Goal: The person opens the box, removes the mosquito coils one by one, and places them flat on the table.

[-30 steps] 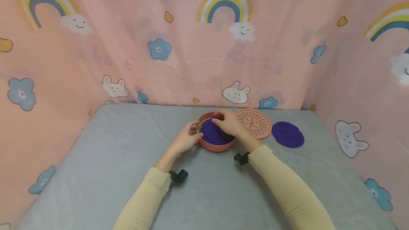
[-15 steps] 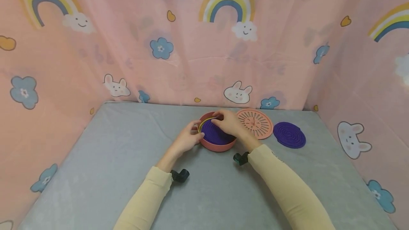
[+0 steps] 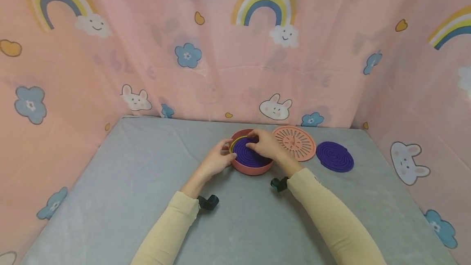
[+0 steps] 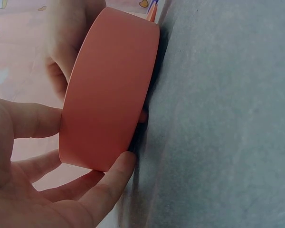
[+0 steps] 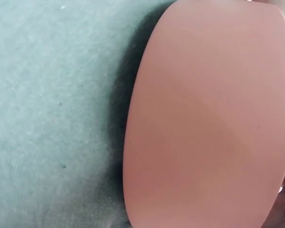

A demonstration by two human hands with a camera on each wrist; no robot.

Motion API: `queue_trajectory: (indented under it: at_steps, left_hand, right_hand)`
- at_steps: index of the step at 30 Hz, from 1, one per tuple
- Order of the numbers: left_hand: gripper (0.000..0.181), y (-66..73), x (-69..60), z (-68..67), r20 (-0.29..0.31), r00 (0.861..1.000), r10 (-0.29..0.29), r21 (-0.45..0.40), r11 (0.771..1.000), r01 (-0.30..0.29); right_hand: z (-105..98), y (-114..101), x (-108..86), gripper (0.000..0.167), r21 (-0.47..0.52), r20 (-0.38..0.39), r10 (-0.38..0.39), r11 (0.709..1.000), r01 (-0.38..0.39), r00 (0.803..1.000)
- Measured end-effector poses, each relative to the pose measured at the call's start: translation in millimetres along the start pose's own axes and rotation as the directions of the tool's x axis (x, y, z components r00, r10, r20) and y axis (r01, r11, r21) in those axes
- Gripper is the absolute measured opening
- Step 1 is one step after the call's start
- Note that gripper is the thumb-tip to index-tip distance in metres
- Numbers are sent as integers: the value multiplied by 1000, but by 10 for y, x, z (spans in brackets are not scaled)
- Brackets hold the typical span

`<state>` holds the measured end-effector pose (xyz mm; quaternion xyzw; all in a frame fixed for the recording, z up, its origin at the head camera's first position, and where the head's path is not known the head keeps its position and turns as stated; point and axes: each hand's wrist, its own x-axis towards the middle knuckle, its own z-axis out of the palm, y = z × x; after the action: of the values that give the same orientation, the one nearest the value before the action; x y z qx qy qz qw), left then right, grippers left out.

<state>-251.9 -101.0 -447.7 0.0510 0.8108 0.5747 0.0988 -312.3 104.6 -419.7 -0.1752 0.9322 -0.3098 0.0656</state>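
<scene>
A round coral-pink coaster holder stands on the table, tilted in neither hand's grip as far as the head view shows. Inside it lies a ribbed purple coaster, with a yellow rim showing at its left edge. My left hand grips the holder's left side, thumb near the rim and fingers about the outer wall. Reaching in from the right, my right hand pinches the purple coaster's far edge; its fingertips are partly hidden. Only the holder's wall fills most of the right wrist view.
Right of the holder lies a slotted pink disc, flat on the grey tabletop. Beyond it rests another purple coaster. A patterned pink curtain closes off the back and both sides.
My right hand has shifted very slightly at the coaster's far edge. My left hand keeps its hold, and the whole head view has drifted a little.
</scene>
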Motion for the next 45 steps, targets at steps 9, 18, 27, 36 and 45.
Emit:
queue_trajectory:
  at_steps: [9,18,27,36,45]
  left_hand:
    - [56,4,-2,8,-8,1000,-6,-1,1000,6]
    - [56,-5,5,11,-6,1000,-14,5,1000,14]
    - [56,1,2,22,-5,1000,-9,-8,1000,9]
    - [56,-19,0,24,-13,1000,-11,-11,1000,11]
    - [56,-10,-1,21,-7,1000,-7,-9,1000,7]
  right_hand:
    - [-3,53,-4,36,38,-47,-17,999,19,999]
    - [-190,76,-39,34,113,-85,-26,993,35,996]
    - [-356,120,-117,29,135,21,-32,990,29,999]
    - [-492,175,-259,26,255,69,10,966,-27,998]
    - [-698,290,-480,30,386,-2,11,922,-9,1000]
